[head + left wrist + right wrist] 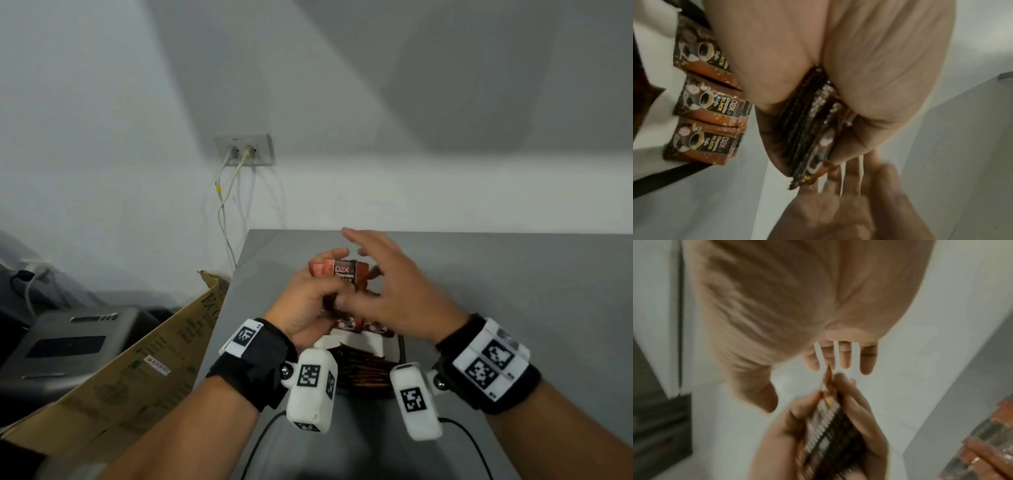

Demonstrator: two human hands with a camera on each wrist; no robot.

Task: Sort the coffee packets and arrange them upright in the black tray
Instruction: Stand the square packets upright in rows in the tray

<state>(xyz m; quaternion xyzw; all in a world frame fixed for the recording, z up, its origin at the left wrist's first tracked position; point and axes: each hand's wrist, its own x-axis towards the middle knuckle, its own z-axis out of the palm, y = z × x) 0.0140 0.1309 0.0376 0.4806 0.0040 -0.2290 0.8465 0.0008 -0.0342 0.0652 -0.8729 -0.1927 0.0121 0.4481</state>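
Left hand (310, 301) is clamping a stack of coffee packets (813, 129) over the counter (513, 274), right hand (397, 291) hovering spread and empty beside that grip; black tray (400, 346) below it looks partly filled, so sorting seems midway.

Soft, dim indoor light fills the head view; a broad diagonal shadow crosses the wall (479, 85) above the evenly lit tabletop (513, 274). The right hand (394, 291) smears with motion. Straight edges bow toward the frame borders. Both wrist views are grainy, close skin out of focus, the right wrist view blurrier
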